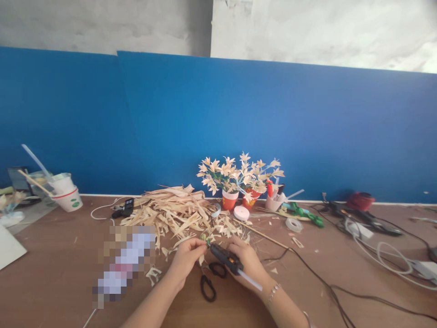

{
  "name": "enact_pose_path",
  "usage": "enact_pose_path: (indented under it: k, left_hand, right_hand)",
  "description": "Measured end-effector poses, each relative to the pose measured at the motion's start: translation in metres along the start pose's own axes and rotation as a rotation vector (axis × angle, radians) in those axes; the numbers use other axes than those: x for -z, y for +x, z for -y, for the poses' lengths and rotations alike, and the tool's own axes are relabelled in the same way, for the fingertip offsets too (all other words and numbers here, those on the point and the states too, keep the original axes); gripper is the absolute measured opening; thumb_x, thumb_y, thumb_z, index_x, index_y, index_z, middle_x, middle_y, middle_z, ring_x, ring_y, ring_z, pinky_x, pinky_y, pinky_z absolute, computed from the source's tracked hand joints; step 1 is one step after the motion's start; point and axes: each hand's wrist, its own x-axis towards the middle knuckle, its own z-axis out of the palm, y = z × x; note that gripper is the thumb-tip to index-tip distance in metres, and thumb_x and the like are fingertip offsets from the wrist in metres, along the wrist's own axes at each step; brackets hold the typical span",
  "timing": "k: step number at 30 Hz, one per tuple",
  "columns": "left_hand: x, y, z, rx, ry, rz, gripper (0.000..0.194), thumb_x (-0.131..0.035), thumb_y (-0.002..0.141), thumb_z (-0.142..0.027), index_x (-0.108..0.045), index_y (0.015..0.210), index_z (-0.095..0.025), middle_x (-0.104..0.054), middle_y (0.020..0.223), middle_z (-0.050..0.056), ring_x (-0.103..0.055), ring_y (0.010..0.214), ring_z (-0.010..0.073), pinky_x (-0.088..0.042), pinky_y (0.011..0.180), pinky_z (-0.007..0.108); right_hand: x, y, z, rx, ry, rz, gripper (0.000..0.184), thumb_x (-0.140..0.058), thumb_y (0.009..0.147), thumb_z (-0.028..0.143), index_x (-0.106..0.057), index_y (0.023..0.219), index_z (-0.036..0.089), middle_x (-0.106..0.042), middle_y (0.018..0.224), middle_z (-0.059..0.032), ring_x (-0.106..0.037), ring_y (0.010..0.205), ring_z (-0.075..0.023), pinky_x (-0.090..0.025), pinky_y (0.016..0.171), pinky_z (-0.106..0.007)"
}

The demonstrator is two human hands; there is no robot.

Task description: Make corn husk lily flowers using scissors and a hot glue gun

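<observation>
My left hand (186, 258) pinches a small green stem piece (208, 243) between thumb and fingers. Its exact form is too small to make out. Wrapped around a black hot glue gun (225, 258), my right hand (246, 256) points the nozzle at the green piece, close to my left fingertips. A clear glue stick (251, 280) pokes out of the gun's back end. Below and between the hands lie black-handled scissors (208, 288), their blades partly hidden. Just beyond the hands spreads a heap of dry, pale husk strips (177, 212).
Red cups (230, 200) of pale husk flowers (244, 171) stand against the blue partition (170, 114). A tape roll (294, 224) and a white round roll (241, 212) lie nearby. Cables (317, 273) cross the right side. At left are a white cup (70, 200) and a blurred-out object (124, 264).
</observation>
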Motion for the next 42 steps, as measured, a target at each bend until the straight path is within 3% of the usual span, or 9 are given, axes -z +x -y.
enact_pose_path:
  k: [16, 31, 35, 39, 42]
  left_hand:
    - [0.000, 0.000, 0.000, 0.003, -0.004, -0.014, 0.018, -0.064, 0.062, -0.030, -0.066, 0.069, -0.013, -0.062, 0.058, -0.001, -0.050, 0.055, 0.0117, -0.034, 0.056, 0.022]
    - [0.001, 0.001, 0.002, -0.031, 0.055, -0.005, 0.020, -0.062, 0.065, -0.031, -0.066, 0.072, -0.013, -0.063, 0.061, 0.000, -0.053, 0.058, 0.0129, -0.037, 0.059, 0.023]
    - [-0.001, -0.001, -0.001, -0.080, 0.188, -0.031, 0.017, -0.061, 0.064, -0.028, -0.067, 0.071, -0.014, -0.062, 0.061, 0.000, -0.054, 0.058, 0.0143, -0.040, 0.058, 0.024]
    - [-0.001, -0.003, -0.004, -0.139, 0.282, -0.040, 0.016, -0.059, 0.064, -0.029, -0.067, 0.069, -0.015, -0.063, 0.063, 0.001, -0.056, 0.060, 0.0162, -0.042, 0.061, 0.026]
    - [0.002, -0.001, -0.003, -0.164, 0.283, -0.075, 0.019, -0.059, 0.066, -0.032, -0.067, 0.071, -0.016, -0.065, 0.067, 0.002, -0.057, 0.064, 0.0175, -0.043, 0.062, 0.026]
  right_hand:
    - [0.002, 0.002, 0.001, -0.039, -0.004, 0.008, 0.003, -0.054, 0.066, 0.015, -0.052, 0.067, 0.018, -0.050, 0.077, -0.0024, -0.051, 0.066, -0.0136, -0.037, 0.059, -0.021]
    - [0.002, 0.000, 0.004, 0.018, 0.026, 0.008, 0.007, -0.057, 0.068, 0.022, -0.052, 0.068, 0.018, -0.050, 0.075, -0.0016, -0.050, 0.066, -0.0132, -0.036, 0.059, -0.021]
    - [0.008, 0.002, 0.006, 0.013, 0.020, -0.024, 0.002, -0.053, 0.069, 0.019, -0.051, 0.069, 0.019, -0.051, 0.075, -0.0021, -0.049, 0.065, -0.0136, -0.035, 0.057, -0.021]
    - [0.020, 0.002, 0.004, -0.101, -0.096, -0.052, 0.006, -0.049, 0.066, 0.014, -0.050, 0.069, 0.019, -0.052, 0.072, -0.0013, -0.048, 0.062, -0.0135, -0.031, 0.055, -0.021]
    - [0.026, -0.001, 0.009, -0.110, -0.136, 0.021, 0.006, -0.050, 0.066, 0.017, -0.052, 0.071, 0.020, -0.055, 0.069, -0.0004, -0.049, 0.061, -0.0137, -0.029, 0.055, -0.021]
